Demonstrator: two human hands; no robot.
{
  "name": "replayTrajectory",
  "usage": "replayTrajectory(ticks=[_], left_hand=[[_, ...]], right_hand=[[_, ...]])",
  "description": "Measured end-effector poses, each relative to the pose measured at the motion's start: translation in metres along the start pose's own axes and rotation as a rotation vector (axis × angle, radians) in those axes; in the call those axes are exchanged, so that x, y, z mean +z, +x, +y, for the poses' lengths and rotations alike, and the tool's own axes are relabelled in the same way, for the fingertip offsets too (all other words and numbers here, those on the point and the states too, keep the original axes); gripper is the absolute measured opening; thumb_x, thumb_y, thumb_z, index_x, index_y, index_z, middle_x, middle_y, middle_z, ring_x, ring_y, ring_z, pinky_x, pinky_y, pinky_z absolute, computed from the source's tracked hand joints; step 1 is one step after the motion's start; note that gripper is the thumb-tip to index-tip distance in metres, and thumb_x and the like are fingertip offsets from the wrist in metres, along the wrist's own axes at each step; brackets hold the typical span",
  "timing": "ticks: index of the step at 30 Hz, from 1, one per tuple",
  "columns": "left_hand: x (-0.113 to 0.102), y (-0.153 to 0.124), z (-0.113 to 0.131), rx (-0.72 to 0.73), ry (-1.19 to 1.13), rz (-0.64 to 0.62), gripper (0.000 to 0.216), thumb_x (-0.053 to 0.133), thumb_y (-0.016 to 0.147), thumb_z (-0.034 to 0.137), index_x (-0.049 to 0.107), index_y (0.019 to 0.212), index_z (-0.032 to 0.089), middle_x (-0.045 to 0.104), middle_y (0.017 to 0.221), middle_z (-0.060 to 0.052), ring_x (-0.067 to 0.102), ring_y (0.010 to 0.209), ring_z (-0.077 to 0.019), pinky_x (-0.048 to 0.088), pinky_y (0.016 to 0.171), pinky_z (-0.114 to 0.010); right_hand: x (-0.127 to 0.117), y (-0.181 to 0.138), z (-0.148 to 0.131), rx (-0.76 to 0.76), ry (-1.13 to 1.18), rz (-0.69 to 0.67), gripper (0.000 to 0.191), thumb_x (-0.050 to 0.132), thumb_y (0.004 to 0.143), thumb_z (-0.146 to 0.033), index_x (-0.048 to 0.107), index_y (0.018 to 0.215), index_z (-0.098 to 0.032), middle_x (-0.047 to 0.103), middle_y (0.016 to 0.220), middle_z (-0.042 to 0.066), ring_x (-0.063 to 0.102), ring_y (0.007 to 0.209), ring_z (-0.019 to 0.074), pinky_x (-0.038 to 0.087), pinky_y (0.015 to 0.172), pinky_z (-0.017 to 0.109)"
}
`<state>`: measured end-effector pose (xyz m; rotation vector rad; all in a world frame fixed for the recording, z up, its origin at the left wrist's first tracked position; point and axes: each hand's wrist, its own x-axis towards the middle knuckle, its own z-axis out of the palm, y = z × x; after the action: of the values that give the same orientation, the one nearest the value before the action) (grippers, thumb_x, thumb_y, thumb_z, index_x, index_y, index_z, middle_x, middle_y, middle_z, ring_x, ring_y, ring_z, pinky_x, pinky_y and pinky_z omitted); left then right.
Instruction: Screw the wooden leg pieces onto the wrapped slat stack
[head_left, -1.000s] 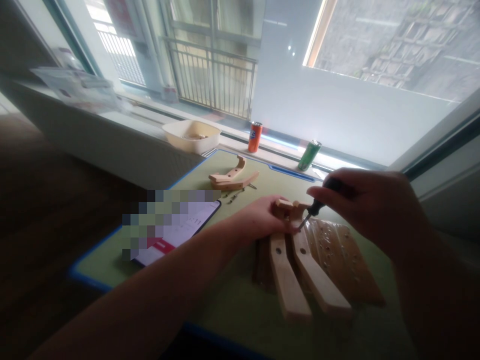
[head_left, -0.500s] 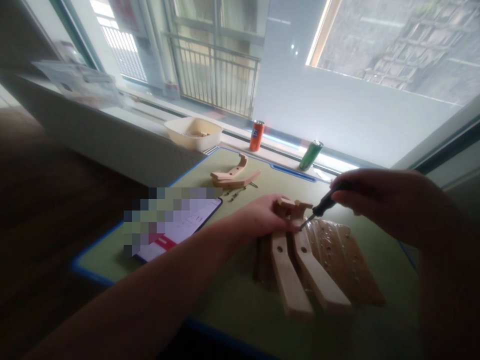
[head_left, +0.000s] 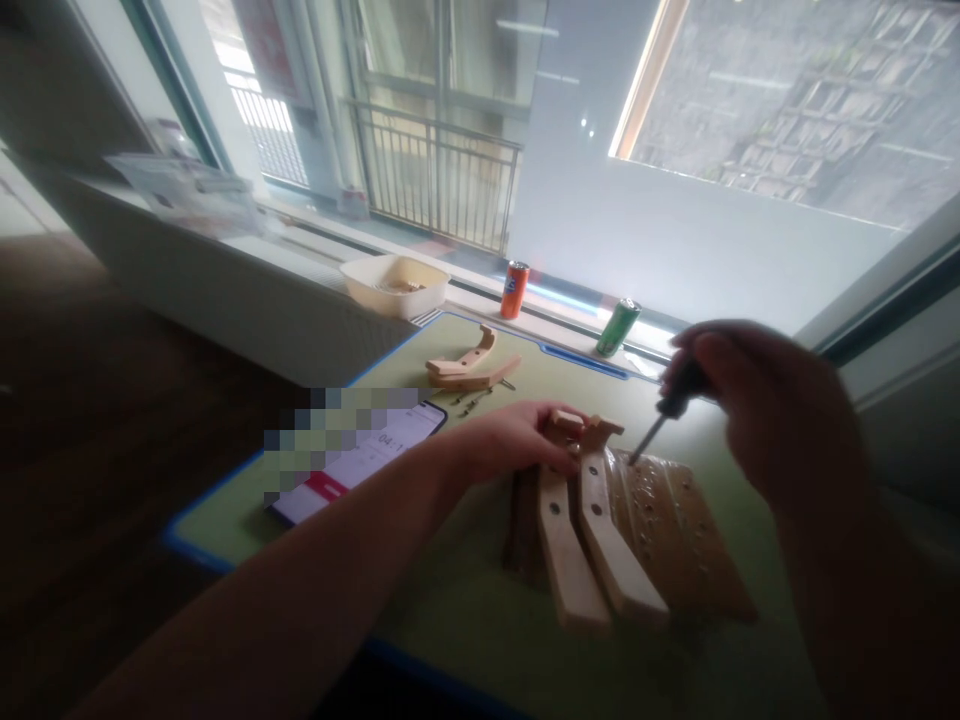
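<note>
Two curved, pale wooden pieces lie side by side, the left wooden piece [head_left: 568, 565] and the right wooden piece [head_left: 624, 568], with dark round holes in them. My left hand [head_left: 534, 440] is closed around the far end of the left piece, its thumb across the top. Held in my closed right hand [head_left: 772, 405] is a screwdriver [head_left: 670, 407] with a black handle. Its shaft slants down to the left, and the tip is to the right of the wooden pieces. Under them is a brown sheet of packed hardware [head_left: 679, 520], wrapped in shiny clear plastic.
More curved wooden pieces [head_left: 474, 375] lie on the green table [head_left: 442, 590], with several screws [head_left: 471, 402] nearby. A phone [head_left: 375, 440] is left of my forearm. A white basin [head_left: 394, 287], an orange can [head_left: 514, 290] and a green can [head_left: 619, 327] stand along the window ledge.
The screwdriver tip has lifted off the right wooden piece and moved right. My right hand has turned with it. The view has tilted up slightly, and my left hand keeps its hold.
</note>
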<state>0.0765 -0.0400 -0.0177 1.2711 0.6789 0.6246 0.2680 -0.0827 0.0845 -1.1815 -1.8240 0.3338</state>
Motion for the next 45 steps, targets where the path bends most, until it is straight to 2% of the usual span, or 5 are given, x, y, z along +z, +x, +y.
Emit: replayTrajectory(ticks=[6, 9, 13, 23, 45], left_hand=[[-0.003, 0.005, -0.003, 0.020, 0.052, 0.100, 0.042, 0.070, 0.065, 0.020, 0.061, 0.106, 0.020, 0.065, 0.095, -0.008, 0.062, 0.086, -0.0182, 0.048, 0.080, -0.034], [-0.001, 0.007, -0.007, 0.083, 0.040, 0.126, 0.041, 0.073, 0.063, 0.025, 0.060, 0.101, 0.018, 0.065, 0.096, -0.009, 0.063, 0.084, -0.0172, 0.048, 0.078, -0.032], [0.000, 0.009, -0.013, 0.139, 0.062, 0.141, 0.039, 0.074, 0.062, 0.026, 0.059, 0.096, 0.016, 0.066, 0.091, -0.008, 0.063, 0.081, -0.0171, 0.048, 0.075, -0.031], [0.002, 0.011, -0.013, 0.204, 0.080, 0.166, 0.038, 0.074, 0.061, 0.030, 0.058, 0.093, 0.015, 0.066, 0.089, -0.007, 0.063, 0.082, -0.0177, 0.048, 0.074, -0.029], [0.003, 0.008, -0.010, 0.212, 0.196, 0.116, 0.036, 0.064, 0.073, 0.036, 0.061, 0.103, 0.016, 0.065, 0.097, -0.008, 0.061, 0.087, -0.0184, 0.047, 0.077, -0.029]], right_hand=[[-0.023, 0.009, 0.021, 0.100, 0.023, -0.161, 0.014, 0.055, 0.078, -0.034, 0.049, 0.074, -0.022, 0.060, 0.063, 0.001, 0.057, 0.055, 0.0147, 0.047, 0.052, 0.030], [-0.008, 0.009, 0.039, 0.097, -0.363, -0.458, 0.031, 0.063, 0.068, -0.047, 0.055, 0.081, -0.020, 0.059, 0.063, 0.001, 0.050, 0.049, 0.0128, 0.038, 0.043, 0.026], [0.019, 0.006, 0.048, -0.002, -0.384, -0.591, 0.042, 0.062, 0.068, -0.052, 0.056, 0.094, -0.019, 0.062, 0.078, 0.004, 0.053, 0.061, 0.0146, 0.040, 0.051, 0.026], [0.026, 0.001, 0.034, -0.220, -0.364, -0.566, 0.014, 0.053, 0.081, -0.030, 0.055, 0.084, -0.017, 0.057, 0.074, 0.002, 0.047, 0.061, 0.0127, 0.035, 0.054, 0.025], [0.011, -0.012, 0.015, -0.216, -0.597, -0.511, 0.025, 0.058, 0.075, -0.042, 0.053, 0.078, -0.018, 0.055, 0.079, 0.003, 0.044, 0.054, 0.0105, 0.029, 0.047, 0.024]])
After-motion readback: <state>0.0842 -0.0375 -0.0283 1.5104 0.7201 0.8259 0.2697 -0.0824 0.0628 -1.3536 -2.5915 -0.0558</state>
